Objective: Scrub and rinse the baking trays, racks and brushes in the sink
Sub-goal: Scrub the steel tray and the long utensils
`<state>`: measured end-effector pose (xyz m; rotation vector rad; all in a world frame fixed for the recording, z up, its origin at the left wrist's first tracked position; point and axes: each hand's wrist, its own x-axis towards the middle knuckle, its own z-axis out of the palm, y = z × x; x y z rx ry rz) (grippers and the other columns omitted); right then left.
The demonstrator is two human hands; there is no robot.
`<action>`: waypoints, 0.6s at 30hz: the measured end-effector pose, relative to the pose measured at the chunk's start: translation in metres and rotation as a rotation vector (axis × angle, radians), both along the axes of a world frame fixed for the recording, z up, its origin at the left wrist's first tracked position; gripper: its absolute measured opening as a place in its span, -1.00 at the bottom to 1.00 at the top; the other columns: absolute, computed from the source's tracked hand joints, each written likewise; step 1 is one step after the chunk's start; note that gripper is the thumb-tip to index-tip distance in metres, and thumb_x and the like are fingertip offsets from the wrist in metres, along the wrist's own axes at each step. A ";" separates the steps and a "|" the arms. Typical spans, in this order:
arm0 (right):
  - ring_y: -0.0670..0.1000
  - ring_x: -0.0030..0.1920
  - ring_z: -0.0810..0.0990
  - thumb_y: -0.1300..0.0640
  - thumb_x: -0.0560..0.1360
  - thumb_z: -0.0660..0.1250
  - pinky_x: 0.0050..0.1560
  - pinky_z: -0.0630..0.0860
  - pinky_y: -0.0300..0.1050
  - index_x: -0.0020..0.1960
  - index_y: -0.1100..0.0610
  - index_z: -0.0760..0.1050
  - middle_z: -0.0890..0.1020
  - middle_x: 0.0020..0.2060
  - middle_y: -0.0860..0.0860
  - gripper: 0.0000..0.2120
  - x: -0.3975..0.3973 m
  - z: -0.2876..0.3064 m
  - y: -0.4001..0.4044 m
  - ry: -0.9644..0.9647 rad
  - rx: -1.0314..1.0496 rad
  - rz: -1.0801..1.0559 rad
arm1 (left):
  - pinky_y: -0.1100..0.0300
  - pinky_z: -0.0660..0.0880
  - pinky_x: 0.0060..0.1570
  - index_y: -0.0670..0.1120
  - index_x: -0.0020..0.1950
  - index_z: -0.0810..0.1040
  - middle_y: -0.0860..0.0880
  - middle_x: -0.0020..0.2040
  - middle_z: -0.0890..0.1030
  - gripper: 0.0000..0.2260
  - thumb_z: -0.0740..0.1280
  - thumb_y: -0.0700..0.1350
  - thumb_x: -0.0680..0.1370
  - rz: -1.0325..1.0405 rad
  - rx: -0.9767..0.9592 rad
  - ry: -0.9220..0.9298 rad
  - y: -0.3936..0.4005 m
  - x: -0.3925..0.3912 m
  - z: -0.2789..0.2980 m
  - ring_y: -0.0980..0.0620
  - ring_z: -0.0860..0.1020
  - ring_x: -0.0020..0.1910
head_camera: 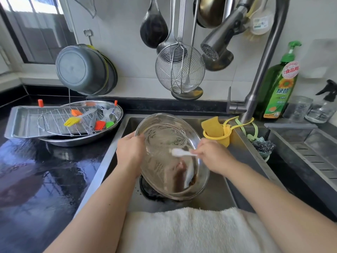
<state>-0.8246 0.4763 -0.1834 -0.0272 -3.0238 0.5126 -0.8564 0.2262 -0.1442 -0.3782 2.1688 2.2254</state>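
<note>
At frame centre, left hand (pixel 130 151) should grip the tilted oval steel tray (pixel 171 156) firmly while right hand (pixel 212 154), pinching the white brush (pixel 180 153), scrubs evenly.

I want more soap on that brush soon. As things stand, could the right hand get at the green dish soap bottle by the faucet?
Probably not yet: the right hand grips the white brush, and the faucet stands before the soap bottle.

Two bare forearms, no sleeves, left hand (pixel 130 151), right hand (pixel 212 154)
</note>
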 end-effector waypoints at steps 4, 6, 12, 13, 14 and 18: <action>-0.03 -0.02 0.53 0.05 0.60 0.40 0.07 0.53 -0.01 0.05 -0.06 0.71 0.55 -0.08 -0.14 -0.89 0.015 0.001 -0.022 -0.039 -0.082 0.172 | 0.14 0.45 -0.26 -0.08 -0.20 0.62 -0.04 -0.31 0.55 -0.79 0.34 -0.17 0.63 0.029 0.045 -0.030 -0.002 -0.005 -0.003 -0.05 0.49 -0.32; -0.01 -0.01 0.53 0.04 0.61 0.37 0.05 0.53 -0.04 0.14 -0.04 0.69 0.55 -0.05 -0.10 -0.84 0.016 0.002 -0.023 -0.075 -0.045 0.187 | 0.11 0.47 -0.19 -0.10 -0.08 0.67 -0.04 -0.30 0.58 -0.85 0.35 -0.15 0.63 0.041 0.069 -0.022 -0.003 -0.007 -0.003 -0.06 0.52 -0.28; 0.10 0.06 0.50 0.09 0.66 0.22 0.09 0.53 0.09 0.32 -0.06 0.59 0.45 0.00 -0.02 -0.70 0.013 0.009 -0.021 -0.028 0.111 0.018 | 0.17 0.34 -0.32 -0.02 -0.26 0.52 0.00 -0.33 0.49 -0.72 0.32 -0.14 0.66 0.051 0.039 0.017 0.001 -0.004 -0.004 0.00 0.43 -0.33; 0.08 0.05 0.49 0.10 0.66 0.23 0.09 0.52 0.08 0.35 -0.08 0.58 0.45 -0.01 -0.02 -0.69 0.017 0.006 -0.033 -0.036 0.070 0.106 | 0.16 0.34 -0.28 -0.02 -0.28 0.51 -0.01 -0.35 0.48 -0.71 0.32 -0.14 0.65 0.051 0.025 0.028 0.002 -0.004 -0.005 -0.02 0.43 -0.31; 0.07 0.04 0.49 0.12 0.66 0.24 0.09 0.52 0.08 0.38 -0.08 0.56 0.46 -0.01 -0.03 -0.67 0.017 0.003 -0.038 -0.044 0.036 0.134 | 0.14 0.33 -0.27 -0.03 -0.30 0.50 0.00 -0.36 0.46 -0.69 0.32 -0.15 0.65 0.059 0.020 0.031 0.003 -0.004 -0.004 -0.03 0.42 -0.31; 0.19 0.13 0.55 0.13 0.66 0.18 0.13 0.55 0.03 0.36 0.00 0.57 0.53 0.16 0.12 -0.67 0.004 0.012 -0.020 -0.044 0.113 -0.144 | 0.16 0.37 -0.27 -0.12 -0.16 0.68 0.02 -0.38 0.51 -0.80 0.34 -0.14 0.62 0.049 0.023 0.075 0.004 -0.003 -0.006 0.00 0.44 -0.35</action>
